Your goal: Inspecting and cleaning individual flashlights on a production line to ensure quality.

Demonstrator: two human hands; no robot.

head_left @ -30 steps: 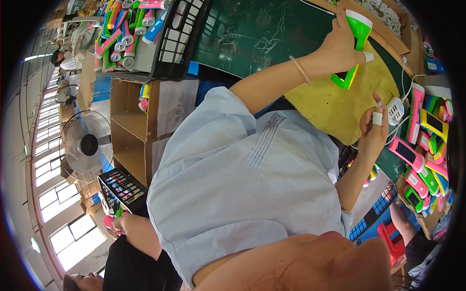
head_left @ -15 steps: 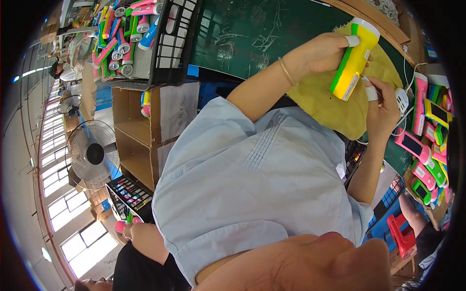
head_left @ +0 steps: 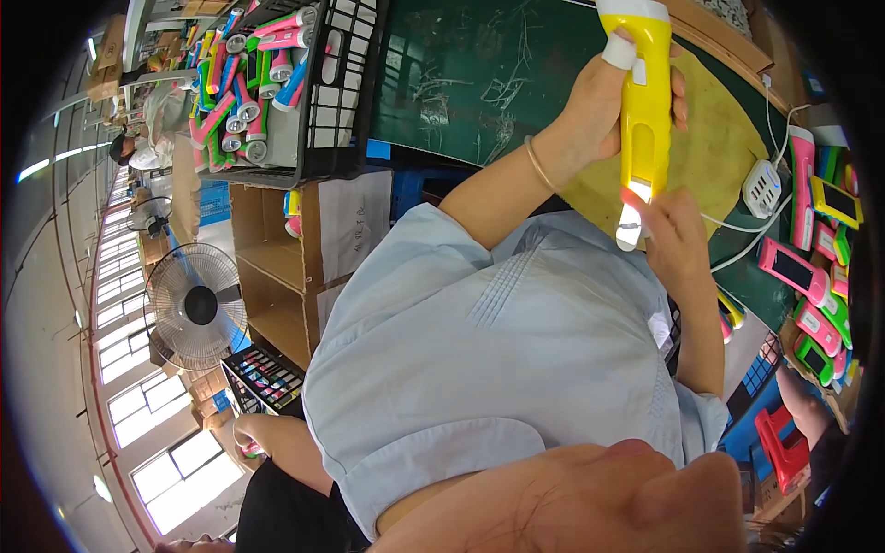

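A yellow flashlight (head_left: 647,120) with a white head ring stands nearly upright in front of me, head end at the top edge of the head view. My left hand (head_left: 599,106) is wrapped around its body, thumb on the near side and fingertips showing beyond it. White tape covers that thumb. My right hand (head_left: 678,235) is closed at the flashlight's lower end, fingers against its side. This end shows bright white; whether that is a lit lamp or glare I cannot make out. Behind the flashlight lies a yellow cloth (head_left: 719,120) on the green table (head_left: 442,69).
A black crate (head_left: 332,101) with several colourful flashlights beside it stands at the left. On the right are a white power strip (head_left: 761,189) with cables and a pile of flashlights (head_left: 795,267). A cardboard shelf (head_left: 277,240), a fan (head_left: 198,304) and a seated co-worker (head_left: 286,452) are at left.
The flashlight has been turned and brought nearer, its lower end now toward my chest. My right hand has moved left onto that end, which now shows bright white.
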